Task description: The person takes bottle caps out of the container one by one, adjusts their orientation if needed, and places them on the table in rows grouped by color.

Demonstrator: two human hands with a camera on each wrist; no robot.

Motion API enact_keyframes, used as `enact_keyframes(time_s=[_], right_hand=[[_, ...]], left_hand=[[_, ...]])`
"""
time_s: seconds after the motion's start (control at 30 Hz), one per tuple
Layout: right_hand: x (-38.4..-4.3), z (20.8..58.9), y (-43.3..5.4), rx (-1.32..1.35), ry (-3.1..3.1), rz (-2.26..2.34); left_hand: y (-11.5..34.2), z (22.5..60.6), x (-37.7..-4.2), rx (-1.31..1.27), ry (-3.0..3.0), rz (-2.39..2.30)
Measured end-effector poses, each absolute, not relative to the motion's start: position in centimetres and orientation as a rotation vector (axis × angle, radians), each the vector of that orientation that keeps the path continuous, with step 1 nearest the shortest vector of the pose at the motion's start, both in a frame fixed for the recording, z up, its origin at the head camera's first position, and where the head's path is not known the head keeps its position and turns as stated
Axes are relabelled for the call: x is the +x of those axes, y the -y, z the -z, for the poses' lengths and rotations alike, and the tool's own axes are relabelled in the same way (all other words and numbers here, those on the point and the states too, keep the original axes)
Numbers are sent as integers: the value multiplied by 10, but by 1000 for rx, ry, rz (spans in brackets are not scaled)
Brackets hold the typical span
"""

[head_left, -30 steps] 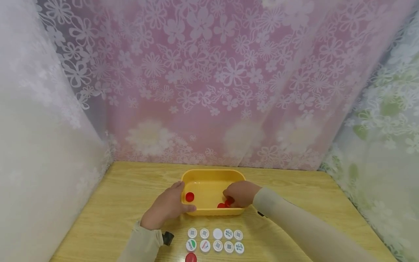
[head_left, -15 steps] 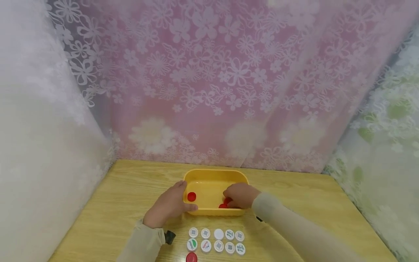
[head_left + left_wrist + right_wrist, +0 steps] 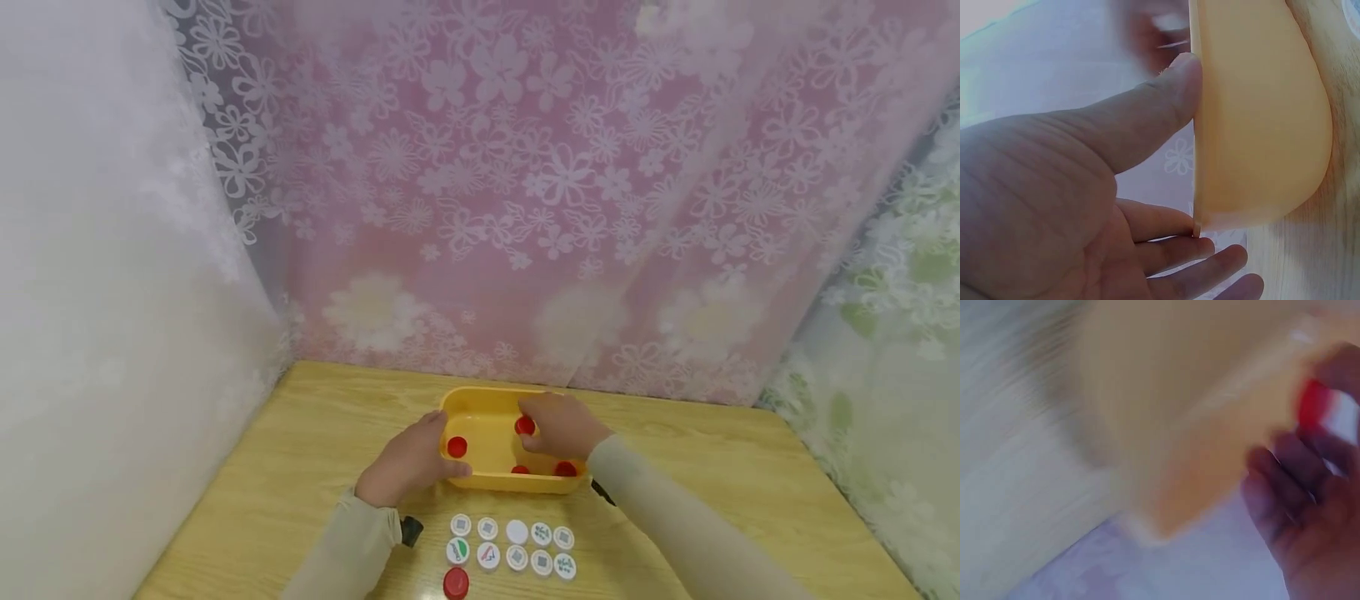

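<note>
A yellow plastic tub (image 3: 517,482) sits on the table in the head view. My left hand (image 3: 408,460) holds its near left corner, thumb (image 3: 1186,78) on the rim and an index fingertip against the rim further along. Over the tub, my right hand (image 3: 561,425) pinches a red bottle cap (image 3: 525,426) between thumb and fingers; its white side shows in the blurred right wrist view. Inside the tub lie a red cap (image 3: 457,447) at the left, another cap (image 3: 520,470) by the near wall and a third cap (image 3: 565,469) at the near right corner.
In front of the tub, several white caps (image 3: 517,557) with printed tops lie in two rows. A lone red cap (image 3: 455,583) lies below the left end. Floral curtains (image 3: 525,208) hang behind and beside the wooden table (image 3: 337,417).
My right hand has risen from the tub's near right corner with a red cap, uncovering another there. My left hand keeps its place at the tub. The head view has shifted slightly.
</note>
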State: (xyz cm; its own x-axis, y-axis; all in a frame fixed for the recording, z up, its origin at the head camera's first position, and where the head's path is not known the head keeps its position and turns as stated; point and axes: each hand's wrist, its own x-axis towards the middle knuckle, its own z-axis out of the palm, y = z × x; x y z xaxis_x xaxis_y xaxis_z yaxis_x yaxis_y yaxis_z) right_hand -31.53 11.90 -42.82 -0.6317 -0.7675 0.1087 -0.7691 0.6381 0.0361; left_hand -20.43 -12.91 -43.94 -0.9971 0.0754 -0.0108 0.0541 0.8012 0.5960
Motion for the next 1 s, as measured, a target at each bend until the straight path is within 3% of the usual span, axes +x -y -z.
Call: enact_keyframes(time_s=[0.17,0.27,0.37,0.63,1.0], right_hand=[[-236,396,-126,1313,2542,-447],[-184,406,-129,1501,2457,-355],[-154,428,-125,1654,2476,-100],[-138,473,-111,1686,2489,254],[-139,478,-105,1673,2673,213]], left_hand=[[130,438,-207,98,-2958,-949],[132,435,-208,67,-2954,-931],[134,434,-209,58,-2955,-923],[126,439,-205,70,-2916,-928],[128,440,-206,59,-2903,-958]])
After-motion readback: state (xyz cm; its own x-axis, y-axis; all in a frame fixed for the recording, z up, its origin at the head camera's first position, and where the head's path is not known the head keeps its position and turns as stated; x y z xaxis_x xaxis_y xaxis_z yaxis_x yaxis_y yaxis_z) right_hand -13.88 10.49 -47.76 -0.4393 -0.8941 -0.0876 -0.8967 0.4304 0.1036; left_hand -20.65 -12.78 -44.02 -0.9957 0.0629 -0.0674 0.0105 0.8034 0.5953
